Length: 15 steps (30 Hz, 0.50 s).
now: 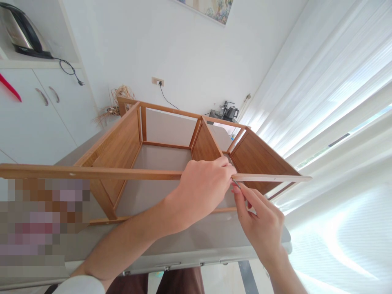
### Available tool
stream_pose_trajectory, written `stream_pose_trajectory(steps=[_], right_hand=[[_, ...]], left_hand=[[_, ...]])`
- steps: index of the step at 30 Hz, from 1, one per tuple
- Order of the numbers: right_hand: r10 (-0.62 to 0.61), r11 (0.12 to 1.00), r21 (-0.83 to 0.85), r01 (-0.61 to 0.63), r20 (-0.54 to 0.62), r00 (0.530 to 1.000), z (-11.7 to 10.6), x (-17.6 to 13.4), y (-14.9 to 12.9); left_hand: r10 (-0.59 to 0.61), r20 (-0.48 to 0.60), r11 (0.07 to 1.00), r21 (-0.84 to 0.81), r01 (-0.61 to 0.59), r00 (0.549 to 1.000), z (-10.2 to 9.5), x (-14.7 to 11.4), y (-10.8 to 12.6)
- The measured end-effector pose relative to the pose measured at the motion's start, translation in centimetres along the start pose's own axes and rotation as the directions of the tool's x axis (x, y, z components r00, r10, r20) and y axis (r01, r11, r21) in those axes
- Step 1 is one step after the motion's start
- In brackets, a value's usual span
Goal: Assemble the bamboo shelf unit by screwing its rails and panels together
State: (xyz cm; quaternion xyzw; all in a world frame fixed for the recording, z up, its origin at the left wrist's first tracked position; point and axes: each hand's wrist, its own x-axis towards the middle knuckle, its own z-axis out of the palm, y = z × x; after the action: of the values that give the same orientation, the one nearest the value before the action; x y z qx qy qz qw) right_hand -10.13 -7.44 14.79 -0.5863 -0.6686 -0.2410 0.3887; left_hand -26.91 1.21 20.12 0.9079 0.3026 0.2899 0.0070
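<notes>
A brown wooden shelf frame with several panels lies on its side on the grey table. My left hand is closed around the frame's near upper rail, right of its middle. Just right of it, my right hand pinches a thin metal piece between thumb and fingertips. The metal piece slants up to the rail's near side, close to my left fingertips. I cannot tell whether it is a screw or a small key, as the fingers cover much of it.
Long white curtains hang at the right. A kettle stands on a white cabinet at the left. Dried stalks and a black appliance are behind the frame. A blurred patch hides the lower left.
</notes>
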Motion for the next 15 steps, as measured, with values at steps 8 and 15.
stream_pose_trajectory(steps=[8,15], right_hand=[[-0.128,0.986,-0.103,0.129,0.018,0.992,-0.7,0.2,-0.4],[-0.095,0.988,-0.110,0.110,0.132,0.987,-1.8,0.7,-1.2]], left_hand=[[0.010,0.002,1.000,0.006,-0.010,1.000,0.0,0.0,0.0],[0.029,0.045,1.000,-0.007,-0.028,0.999,0.0,-0.1,-0.1]])
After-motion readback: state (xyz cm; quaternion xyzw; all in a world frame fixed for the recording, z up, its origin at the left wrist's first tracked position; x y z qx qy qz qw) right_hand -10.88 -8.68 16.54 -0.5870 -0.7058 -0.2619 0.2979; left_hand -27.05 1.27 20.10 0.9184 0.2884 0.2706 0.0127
